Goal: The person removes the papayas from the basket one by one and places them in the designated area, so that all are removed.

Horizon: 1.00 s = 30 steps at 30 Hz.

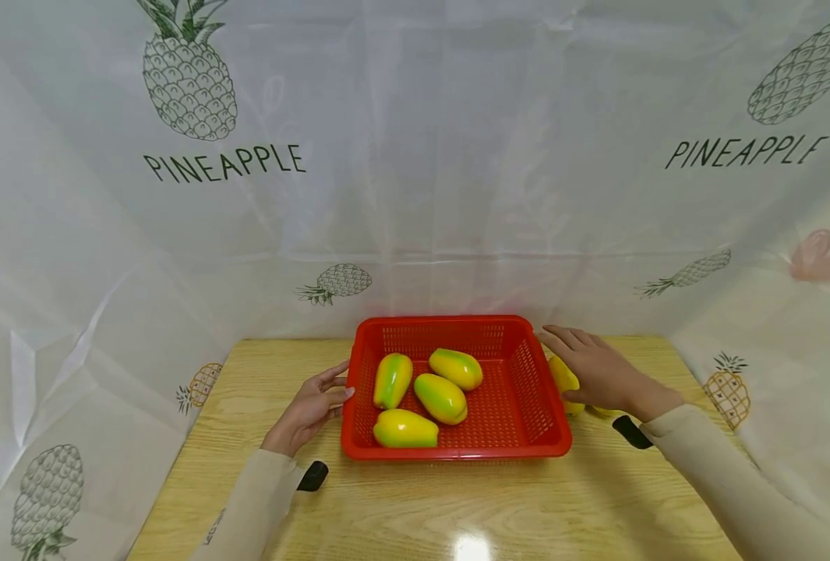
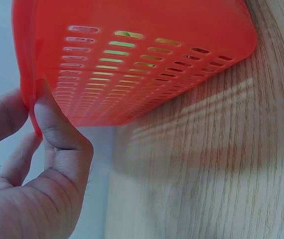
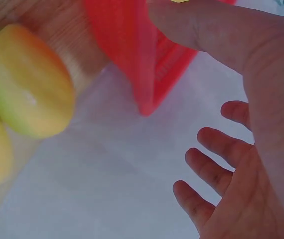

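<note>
A red plastic basket (image 1: 457, 453) with slotted walls holds several yellow-green fruits that look like mangoes, one of them a mango (image 1: 440, 399) near the middle. My left hand (image 1: 311, 407) pinches the basket's left rim, thumb (image 2: 57, 119) on the outer side and fingers behind it. Beside the right rim is my right hand (image 1: 600, 372), fingers spread and straight, nothing in its grasp. Its thumb (image 3: 181, 25) overlaps the rim in the right wrist view. Under and beside this hand lie more mangoes outside the basket, including a mango (image 3: 30, 82), partly hidden in the head view.
The basket stands on a light wood table (image 1: 400, 506), close to its back edge. A white sheet (image 1: 450, 195) printed with pineapples hangs behind and along both sides. A dark strap end (image 1: 312, 476) sticks out beside the left wrist, and another (image 1: 630, 432) beside the right.
</note>
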Motion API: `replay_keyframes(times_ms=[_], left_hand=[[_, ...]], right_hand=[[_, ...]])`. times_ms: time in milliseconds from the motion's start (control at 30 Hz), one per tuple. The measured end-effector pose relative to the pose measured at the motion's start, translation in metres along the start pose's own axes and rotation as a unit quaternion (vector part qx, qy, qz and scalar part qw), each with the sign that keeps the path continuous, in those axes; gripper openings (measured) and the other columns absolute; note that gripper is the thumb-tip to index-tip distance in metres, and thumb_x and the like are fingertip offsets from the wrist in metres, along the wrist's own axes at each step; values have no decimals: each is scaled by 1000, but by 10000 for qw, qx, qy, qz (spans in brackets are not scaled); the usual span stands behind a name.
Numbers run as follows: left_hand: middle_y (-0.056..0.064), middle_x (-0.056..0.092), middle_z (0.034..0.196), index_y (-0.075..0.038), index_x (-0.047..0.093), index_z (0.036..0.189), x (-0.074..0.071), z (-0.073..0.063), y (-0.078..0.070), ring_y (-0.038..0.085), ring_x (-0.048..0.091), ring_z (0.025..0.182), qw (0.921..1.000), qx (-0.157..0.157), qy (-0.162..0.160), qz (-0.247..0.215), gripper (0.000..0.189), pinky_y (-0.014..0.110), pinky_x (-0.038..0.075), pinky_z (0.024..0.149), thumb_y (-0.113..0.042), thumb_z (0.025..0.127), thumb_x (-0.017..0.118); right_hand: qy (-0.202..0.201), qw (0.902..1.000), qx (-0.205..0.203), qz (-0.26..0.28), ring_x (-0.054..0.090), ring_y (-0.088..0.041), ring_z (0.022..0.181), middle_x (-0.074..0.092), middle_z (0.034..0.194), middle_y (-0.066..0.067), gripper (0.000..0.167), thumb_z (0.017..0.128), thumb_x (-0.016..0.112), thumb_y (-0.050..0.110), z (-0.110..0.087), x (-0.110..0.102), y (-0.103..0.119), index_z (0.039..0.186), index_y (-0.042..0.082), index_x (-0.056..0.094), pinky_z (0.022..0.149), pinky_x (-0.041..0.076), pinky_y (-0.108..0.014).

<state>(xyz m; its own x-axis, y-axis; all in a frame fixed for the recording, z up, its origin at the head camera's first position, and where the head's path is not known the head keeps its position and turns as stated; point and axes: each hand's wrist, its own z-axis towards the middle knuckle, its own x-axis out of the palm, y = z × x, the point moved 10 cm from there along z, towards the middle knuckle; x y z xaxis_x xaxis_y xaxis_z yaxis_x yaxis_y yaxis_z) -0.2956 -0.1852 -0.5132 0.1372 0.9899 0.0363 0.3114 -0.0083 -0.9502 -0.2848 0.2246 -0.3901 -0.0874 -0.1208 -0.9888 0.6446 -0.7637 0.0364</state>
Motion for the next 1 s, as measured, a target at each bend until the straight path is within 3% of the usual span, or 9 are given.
replay_keyframes(times_ms=[400,733,1000], left_hand=[[22,50,140,-8,40,164,1,-1,-2,14,65,93,10000,20,-11,41,64,25,59,77,0,105,62],[22,51,139,-8,40,164,0,-1,-2,13,65,91,10000,3,-34,7,64,25,58,77,0,105,62],[23,50,140,-8,41,163,-1,-1,-1,14,65,93,9999,-23,-105,31,64,25,59,78,0,104,63]], right_hand=[[308,9988,-315,-232,43,-51,143,41,161,-26,108,73,99,17,34,13,28,160,1,38,114,39,-68],[591,9963,-572,-259,44,-45,145,39,164,-22,106,77,97,23,62,29,49,162,4,37,117,37,-66],[876,9933,-722,-217,42,-46,147,37,166,-21,102,79,96,18,80,41,61,162,4,38,118,38,-63]])
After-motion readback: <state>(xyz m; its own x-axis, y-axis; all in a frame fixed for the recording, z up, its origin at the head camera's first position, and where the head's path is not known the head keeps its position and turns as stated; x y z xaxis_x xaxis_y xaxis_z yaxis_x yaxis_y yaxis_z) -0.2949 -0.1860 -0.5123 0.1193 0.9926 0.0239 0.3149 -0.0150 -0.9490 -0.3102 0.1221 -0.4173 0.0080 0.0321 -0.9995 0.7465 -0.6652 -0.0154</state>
